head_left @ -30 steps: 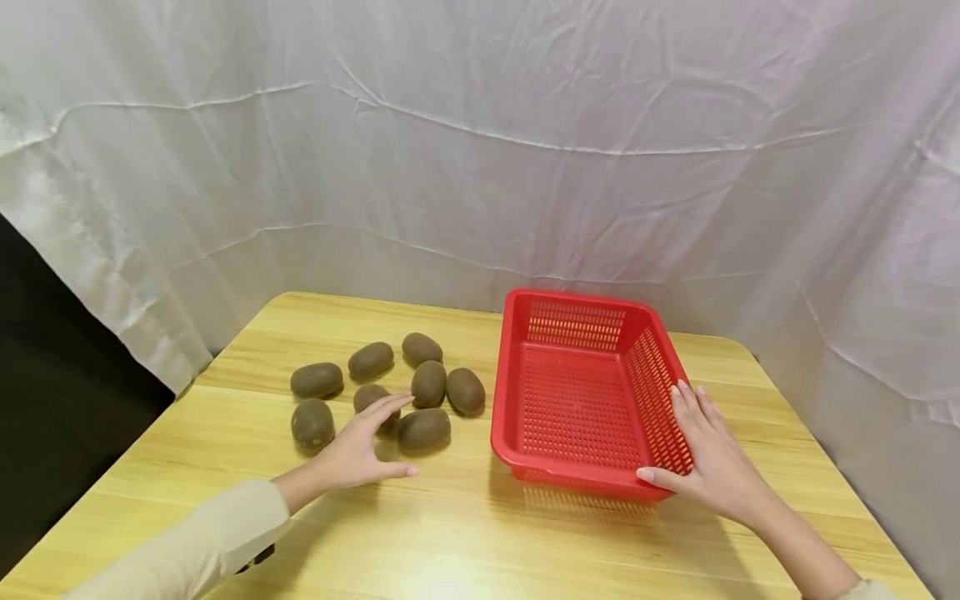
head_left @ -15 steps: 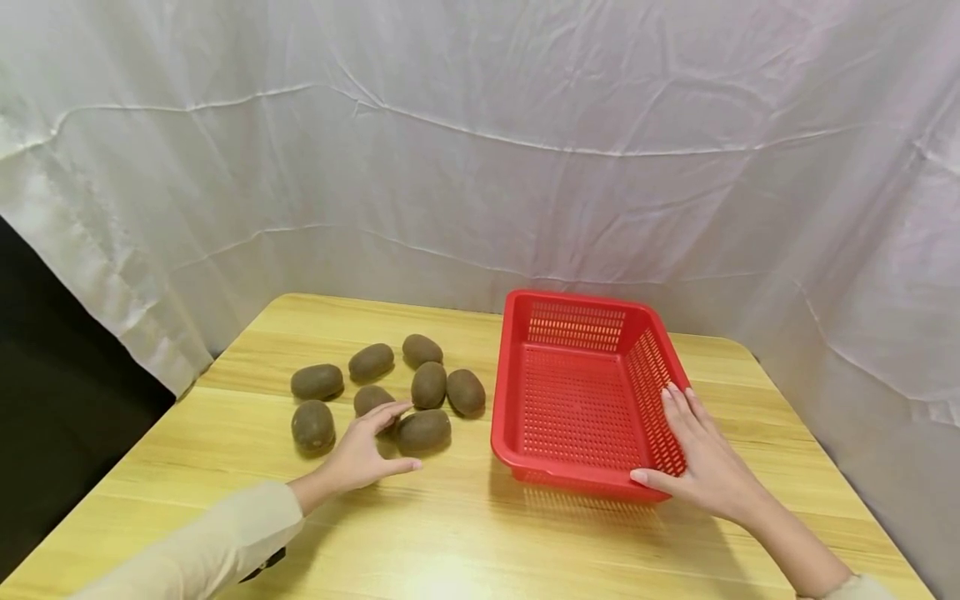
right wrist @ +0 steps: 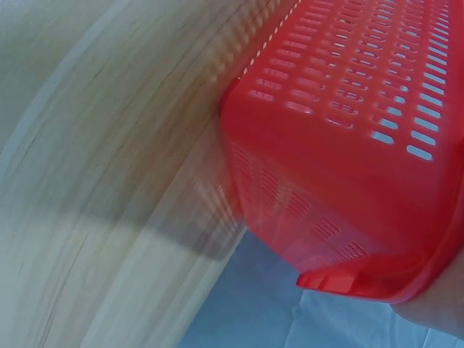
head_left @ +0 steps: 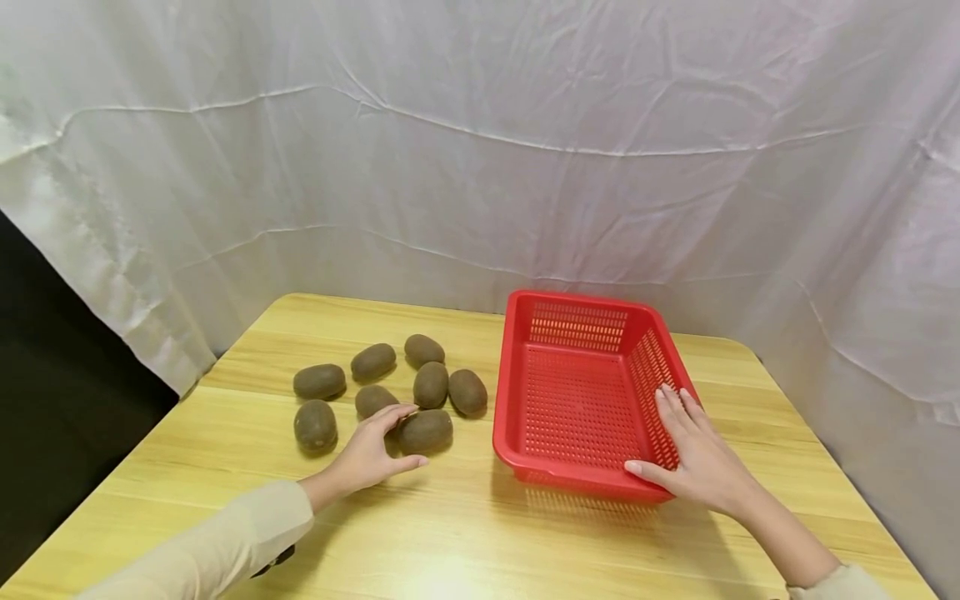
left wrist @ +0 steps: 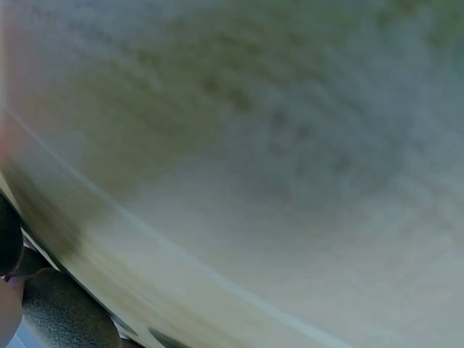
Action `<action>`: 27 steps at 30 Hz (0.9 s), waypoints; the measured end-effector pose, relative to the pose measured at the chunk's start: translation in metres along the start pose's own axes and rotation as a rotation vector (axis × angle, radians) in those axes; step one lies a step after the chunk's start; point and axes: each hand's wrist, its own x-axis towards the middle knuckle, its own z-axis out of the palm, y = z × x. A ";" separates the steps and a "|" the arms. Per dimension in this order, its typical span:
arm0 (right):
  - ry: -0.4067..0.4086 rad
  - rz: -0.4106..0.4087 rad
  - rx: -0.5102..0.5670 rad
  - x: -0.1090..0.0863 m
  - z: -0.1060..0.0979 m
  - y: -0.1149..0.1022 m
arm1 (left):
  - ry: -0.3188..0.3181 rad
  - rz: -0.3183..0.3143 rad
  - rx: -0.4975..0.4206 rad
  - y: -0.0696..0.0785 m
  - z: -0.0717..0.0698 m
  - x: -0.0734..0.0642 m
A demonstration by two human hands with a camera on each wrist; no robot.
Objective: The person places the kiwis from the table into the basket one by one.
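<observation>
Several brown kiwifruit lie loose on the left half of the wooden table in the head view. My left hand (head_left: pixel 367 454) curves beside the nearest kiwifruit (head_left: pixel 426 431), fingertips at its far left side and thumb stretched out in front of it. The left wrist view catches a fuzzy kiwifruit (left wrist: pixel 69 312) and a bit of finger (left wrist: pixel 9 312) in its lower left corner. To the right stands a red perforated plastic basket (head_left: pixel 570 475). My right hand (head_left: pixel 701 462) rests over its near right corner, fingers extended across the side rim and thumb on the front rim.
Another kiwifruit (head_left: pixel 315 427) lies left of my left hand, and one more (head_left: pixel 467 392) sits close to the basket's left side. A pale curtain (head_left: pixel 480 167) hangs behind the table (head_left: pixel 450 542). Nothing shows inside the basket.
My left hand has moved slightly right, closer around the nearest kiwifruit. My right hand has slid a little left over the basket's rim. The basket and kiwifruit have stayed in place.
</observation>
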 end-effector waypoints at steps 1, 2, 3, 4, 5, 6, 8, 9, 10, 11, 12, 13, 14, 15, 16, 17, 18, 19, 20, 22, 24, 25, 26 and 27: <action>-0.006 0.002 0.000 0.000 0.000 0.000 | -0.001 -0.004 -0.002 0.000 0.000 0.000; -0.011 0.005 -0.001 0.000 0.001 0.000 | -0.002 -0.007 -0.002 0.000 0.000 0.001; -0.016 0.008 -0.003 0.000 0.001 0.000 | -0.002 -0.008 -0.006 0.000 0.000 0.001; -0.020 0.011 -0.006 0.000 0.001 0.000 | -0.002 -0.007 -0.007 0.001 0.001 0.001; -0.022 0.013 -0.011 0.000 0.001 0.000 | -0.001 -0.007 -0.009 0.001 0.001 0.002; -0.023 0.015 -0.016 0.000 0.001 0.000 | 0.002 -0.006 -0.010 0.001 0.001 0.002; -0.024 0.018 -0.026 0.000 0.001 0.000 | 0.007 -0.001 -0.012 0.001 0.002 0.003; -0.025 0.019 -0.030 0.000 0.001 0.000 | 0.008 0.002 -0.013 0.001 0.002 0.003; -0.025 0.019 -0.032 0.000 0.001 0.000 | 0.008 0.002 -0.010 0.001 0.003 0.003; -0.026 0.019 -0.033 0.000 0.002 0.000 | 0.008 0.000 -0.007 0.000 0.003 0.003; -0.027 0.019 -0.034 0.000 0.002 0.000 | 0.009 -0.002 -0.007 0.000 0.003 0.003; -0.028 0.018 -0.033 0.001 0.002 0.000 | 0.008 -0.005 -0.005 0.000 0.003 0.004; -0.029 0.018 -0.032 0.001 0.002 0.000 | 0.007 -0.011 -0.002 0.000 0.003 0.004; -0.031 0.018 -0.031 0.001 0.002 0.001 | 0.006 -0.014 0.004 -0.001 0.004 0.004; -0.032 0.020 -0.030 0.001 0.002 0.001 | 0.004 -0.020 0.005 -0.001 0.004 0.004; -0.034 0.021 -0.030 0.001 0.002 0.001 | 0.002 -0.025 0.005 -0.002 0.004 0.005; -0.034 0.023 -0.029 0.001 0.002 0.001 | 0.001 -0.030 0.005 -0.002 0.004 0.005; -0.033 0.022 -0.030 0.001 0.002 0.001 | -0.001 -0.031 0.010 -0.003 0.004 0.005; -0.032 0.021 -0.032 0.001 0.002 0.001 | -0.003 -0.034 0.012 -0.003 0.004 0.006; -0.029 0.019 -0.036 0.001 0.002 0.000 | -0.008 -0.042 0.013 -0.004 0.005 0.006; -0.026 0.014 -0.039 0.001 0.002 0.001 | -0.013 -0.047 0.016 -0.005 0.006 0.006; -0.024 0.011 -0.040 0.001 0.002 0.001 | -0.016 -0.047 0.017 -0.005 0.006 0.006; -0.024 0.011 -0.040 0.001 0.002 0.001 | -0.020 -0.054 0.011 -0.005 0.006 0.006; -0.024 0.011 -0.040 0.001 0.002 0.001 | -0.022 -0.059 0.005 -0.005 0.006 0.006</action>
